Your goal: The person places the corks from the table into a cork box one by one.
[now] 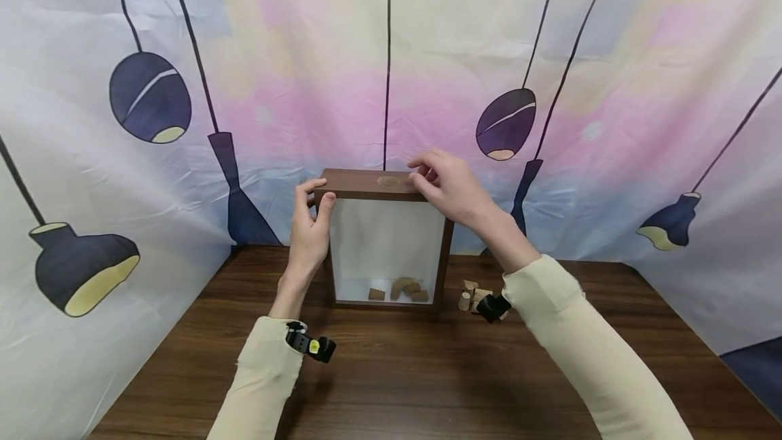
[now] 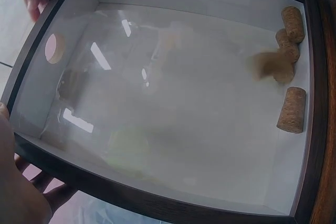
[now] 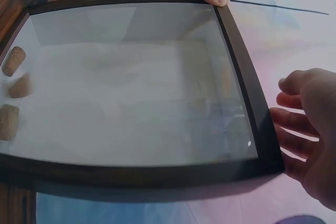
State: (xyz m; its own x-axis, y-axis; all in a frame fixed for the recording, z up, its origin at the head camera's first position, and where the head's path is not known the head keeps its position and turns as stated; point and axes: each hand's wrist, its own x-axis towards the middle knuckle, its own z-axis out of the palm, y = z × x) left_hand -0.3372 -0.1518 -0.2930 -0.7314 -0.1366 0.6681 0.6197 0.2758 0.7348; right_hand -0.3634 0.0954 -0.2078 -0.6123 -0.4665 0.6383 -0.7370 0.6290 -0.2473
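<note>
A dark brown wooden shadow box (image 1: 351,182) with a clear front and white inside stands upright on the table. A round hole (image 1: 389,181) shows in its top. My left hand (image 1: 309,236) grips the box's upper left corner, thumb at the front. Over the top's right end, my right hand (image 1: 449,185) hovers beside the hole, fingers loosely bent and nothing between them. Several corks (image 2: 292,111) lie along the box's bottom. One blurred cork (image 2: 270,65) is caught in motion just above them.
Several loose corks (image 1: 475,296) lie on the table right of the box, partly behind the right wrist camera (image 1: 492,307). The brown wooden table (image 1: 391,372) extends in front. A cloth backdrop (image 1: 318,87) printed with lamps hangs close behind the box.
</note>
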